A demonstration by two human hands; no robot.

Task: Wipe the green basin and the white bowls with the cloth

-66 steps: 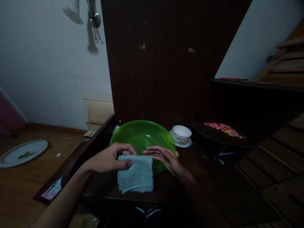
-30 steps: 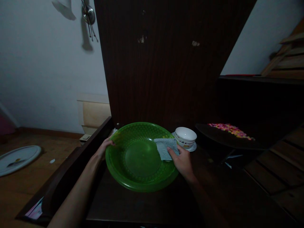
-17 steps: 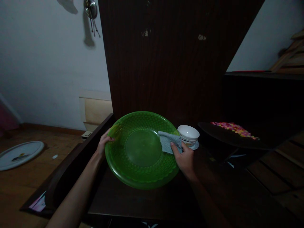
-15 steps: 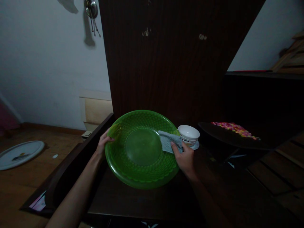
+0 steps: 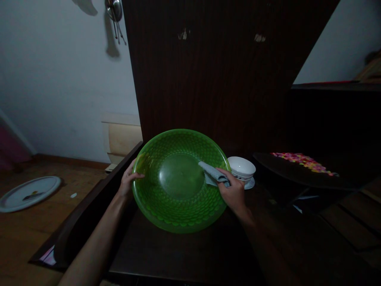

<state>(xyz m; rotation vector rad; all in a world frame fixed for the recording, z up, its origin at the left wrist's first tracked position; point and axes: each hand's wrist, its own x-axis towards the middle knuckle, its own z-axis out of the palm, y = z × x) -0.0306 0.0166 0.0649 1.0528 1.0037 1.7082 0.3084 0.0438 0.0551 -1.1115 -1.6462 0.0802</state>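
Note:
A large green plastic basin [image 5: 180, 176] with a scalloped, textured wall is held tilted toward me above the dark wooden surface [image 5: 166, 254]. My left hand [image 5: 128, 179] grips its left rim, thumb on the inside and the other fingers hidden behind. On the right side, my right hand [image 5: 232, 190] is closed on a folded grey-blue cloth [image 5: 212, 174], which lies over the basin's inner right wall. Whether the right fingers also touch the rim, I cannot tell.
Stacked white bowls [image 5: 241, 167] on a saucer stand just right of my right hand. Beyond them is a dark shelf [image 5: 285, 171] with colourful small pieces [image 5: 303, 162]. A dark panel [image 5: 208, 79] rises behind. A white oval lid-like object [image 5: 29, 194] lies on the floor at left.
The basin has tipped up slightly more toward me. The cloth has folded narrower under my right hand, which stays at the right side. My left hand keeps its grip.

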